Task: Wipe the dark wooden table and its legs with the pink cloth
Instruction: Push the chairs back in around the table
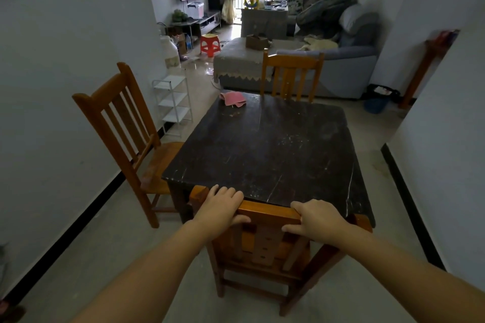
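The dark wooden table [267,149] stands in front of me, its top scratched and dusty. The pink cloth [233,98] lies crumpled at the table's far left corner, out of reach of both hands. A wooden chair [265,249] is pushed against the table's near edge. My left hand [219,208] grips the left end of the chair's top rail, fingers over it and thumb on the near side. My right hand [319,220] grips the rail's right part the same way. The table legs are mostly hidden.
A second wooden chair [126,136] stands at the table's left side and a third chair [291,76] at its far side. A white rack [173,102] stands by the left wall. A sofa [341,60] lies beyond, a blue bin [376,102] to the right.
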A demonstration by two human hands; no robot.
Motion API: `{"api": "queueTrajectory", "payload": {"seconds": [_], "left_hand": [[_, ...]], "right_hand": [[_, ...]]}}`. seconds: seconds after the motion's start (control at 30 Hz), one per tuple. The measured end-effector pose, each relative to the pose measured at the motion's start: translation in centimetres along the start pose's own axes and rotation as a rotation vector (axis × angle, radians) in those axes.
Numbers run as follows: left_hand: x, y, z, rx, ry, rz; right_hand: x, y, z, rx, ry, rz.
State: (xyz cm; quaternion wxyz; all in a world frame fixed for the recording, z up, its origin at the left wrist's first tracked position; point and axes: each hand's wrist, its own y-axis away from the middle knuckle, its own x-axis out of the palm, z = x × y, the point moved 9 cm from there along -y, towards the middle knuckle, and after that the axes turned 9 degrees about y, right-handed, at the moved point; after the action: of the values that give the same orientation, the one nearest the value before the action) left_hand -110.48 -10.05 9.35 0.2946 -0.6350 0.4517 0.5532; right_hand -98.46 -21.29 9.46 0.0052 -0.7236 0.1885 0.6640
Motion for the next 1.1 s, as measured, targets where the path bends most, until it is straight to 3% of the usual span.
{"api": "queueTrajectory", "payload": {"seconds": [0.1, 0.17, 0.23, 0.3, 0.43, 0.77, 0.9, 1.1], "left_hand": [[-0.1, 0.0, 0.0, 0.001, 0.002, 0.057], [-1.2, 0.0, -1.1, 0.1, -0.044, 0.076], [-4.2, 0.3, -1.4, 0.225, -0.104, -0.015], [-7.9, 0.5, 0.9, 0.233, -0.106, -0.149], [-13.4, 2.0, 11.6, 0.014, -0.049, -0.265], [-16.3, 9.7, 44.0, -0.45, 0.091, -0.279], [-20.0, 9.5, 52.3, -0.435, 0.192, -0.285], [-25.8, 4.9, 58.7, -0.335, 0.204, -0.346]], "right_hand": [[-0.1, -0.6, 0.5, -0.048, -0.007, 0.117], [-1.5, -1.3, 1.2, -0.078, -0.062, 0.177], [-4.3, -3.1, 2.3, -0.098, -0.117, 0.127], [-7.7, -6.0, 3.9, -0.115, -0.13, -0.014], [-11.8, -13.8, 9.5, -0.161, -0.123, -0.171], [-17.5, -32.8, 30.4, -0.221, -0.185, -0.237], [-20.6, -39.5, 36.0, -0.157, -0.238, -0.225], [-24.8, -46.9, 39.2, -0.064, -0.266, -0.249]]}}
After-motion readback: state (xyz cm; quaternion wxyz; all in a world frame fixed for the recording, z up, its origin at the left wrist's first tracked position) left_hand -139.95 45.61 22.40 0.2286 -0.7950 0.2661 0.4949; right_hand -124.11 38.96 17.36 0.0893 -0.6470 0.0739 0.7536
